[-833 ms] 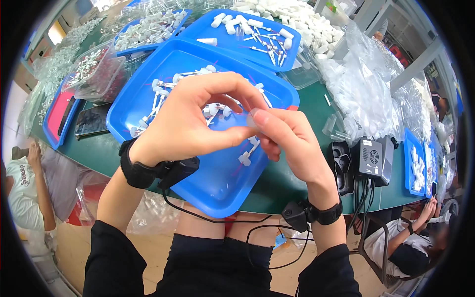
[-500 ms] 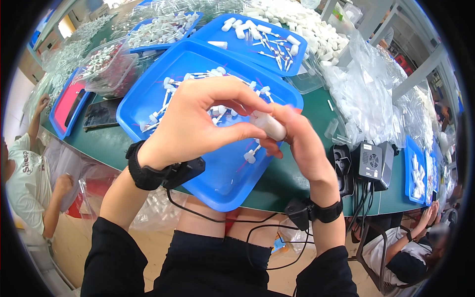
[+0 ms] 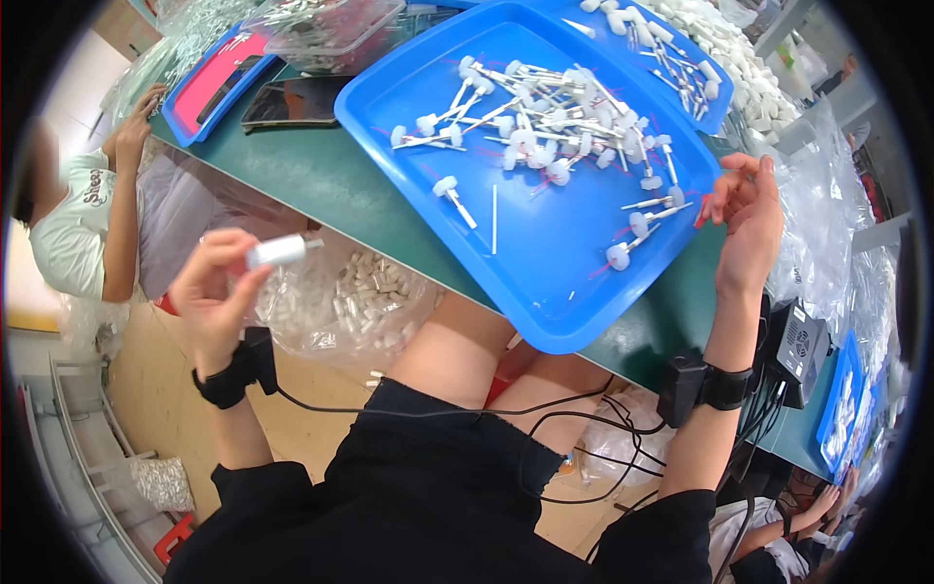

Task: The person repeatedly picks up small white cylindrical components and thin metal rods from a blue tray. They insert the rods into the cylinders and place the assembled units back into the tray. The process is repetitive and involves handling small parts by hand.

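Observation:
My left hand [image 3: 214, 292] is off the table's left edge, pinching a small white cylinder part [image 3: 280, 251] between thumb and fingers, above a clear plastic bag of white parts [image 3: 355, 297] below the table. My right hand [image 3: 747, 219] hovers with fingers spread at the right edge of the near blue tray [image 3: 555, 263], holding nothing. The tray carries several white pin-and-cap pieces [image 3: 545, 122], with a few near my right fingertips [image 3: 647, 219].
A second blue tray [image 3: 715, 107] with white parts lies behind. Clear bags [image 3: 822, 209] pile at the right. Dark phone [image 3: 292, 97] and red-lined blue tray [image 3: 209, 83] sit far left. Another person [image 3: 88, 214] sits at left. Black adapters [image 3: 798, 346] sit near the right edge.
My hands have parted: the left swung down and left off the table with the white cylinder, and the right let go and opened over the tray's right edge.

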### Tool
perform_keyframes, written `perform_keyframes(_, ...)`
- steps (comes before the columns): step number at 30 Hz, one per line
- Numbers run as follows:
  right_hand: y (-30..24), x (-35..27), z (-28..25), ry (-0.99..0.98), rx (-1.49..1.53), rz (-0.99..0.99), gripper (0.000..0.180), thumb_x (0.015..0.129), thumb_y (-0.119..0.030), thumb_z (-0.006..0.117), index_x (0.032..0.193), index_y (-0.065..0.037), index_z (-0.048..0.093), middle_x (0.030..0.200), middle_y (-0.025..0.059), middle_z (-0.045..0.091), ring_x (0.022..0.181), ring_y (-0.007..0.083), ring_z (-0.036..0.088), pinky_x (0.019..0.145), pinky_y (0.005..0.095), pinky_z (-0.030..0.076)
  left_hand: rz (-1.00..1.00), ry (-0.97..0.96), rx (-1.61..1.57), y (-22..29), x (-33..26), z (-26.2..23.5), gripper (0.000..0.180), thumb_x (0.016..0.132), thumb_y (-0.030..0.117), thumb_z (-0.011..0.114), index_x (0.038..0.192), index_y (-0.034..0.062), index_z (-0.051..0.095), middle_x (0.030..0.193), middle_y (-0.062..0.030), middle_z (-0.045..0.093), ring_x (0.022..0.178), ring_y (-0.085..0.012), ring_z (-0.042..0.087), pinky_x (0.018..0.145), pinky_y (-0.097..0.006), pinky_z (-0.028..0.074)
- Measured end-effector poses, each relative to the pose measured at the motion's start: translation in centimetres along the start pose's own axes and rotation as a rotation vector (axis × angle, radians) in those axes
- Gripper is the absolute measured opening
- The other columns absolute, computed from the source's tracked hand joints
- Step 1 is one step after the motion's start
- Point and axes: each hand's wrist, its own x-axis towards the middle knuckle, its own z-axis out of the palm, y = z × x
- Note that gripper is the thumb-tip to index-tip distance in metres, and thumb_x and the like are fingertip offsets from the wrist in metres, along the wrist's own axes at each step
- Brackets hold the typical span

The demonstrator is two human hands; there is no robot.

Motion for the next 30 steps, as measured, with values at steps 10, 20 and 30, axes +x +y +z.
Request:
perform_keyframes(10,0.7,0.3,-0.4,0.009,-0.037,-0.144,0.028,0.094,-0.022,0.041,0.087,0.001,0.055,0.056,0.0009,0.042,0.047,0.0071,0.040,0.043,0.0221,0.038,-0.434,-0.429,0.564,-20.0,-6.4,6.4,0.038,0.065,0.019,0.073,0.097,-0.0007,0.065,0.088,-0.0135,0.062,0.083,-0.0310,0.059,0.076,-0.035,0.047)
perform_keyframes(20,-1.8,-1.2,1.1,-0.444,-0.894,-0.433,0.012,0.063,-0.012,0.067,0.075,-0.009,0.063,0.073,0.0028,0.055,0.074,0.0214,0.048,0.069,0.0307,0.038,-0.486,-1.183,0.138,-3.4,3.4,5.0,0.032,0.075,0.024,0.067,0.094,-0.0001,0.065,0.091,-0.0155,0.065,0.082,-0.0275,0.063,0.075,-0.032,0.048)
perform_keyframes(30,-2.2,-1.2,1.7,-0.255,-0.721,-0.548,0.026,0.064,-0.010,0.073,0.088,-0.008,0.063,0.096,0.0053,0.057,0.090,0.0231,0.050,0.079,0.0311,0.040,0.124,-0.781,-0.346,10.8,14.5,14.5,0.033,0.076,0.010,0.063,0.105,-0.0053,0.058,0.100,-0.0110,0.060,0.089,-0.0160,0.059,0.078,-0.023,0.044)
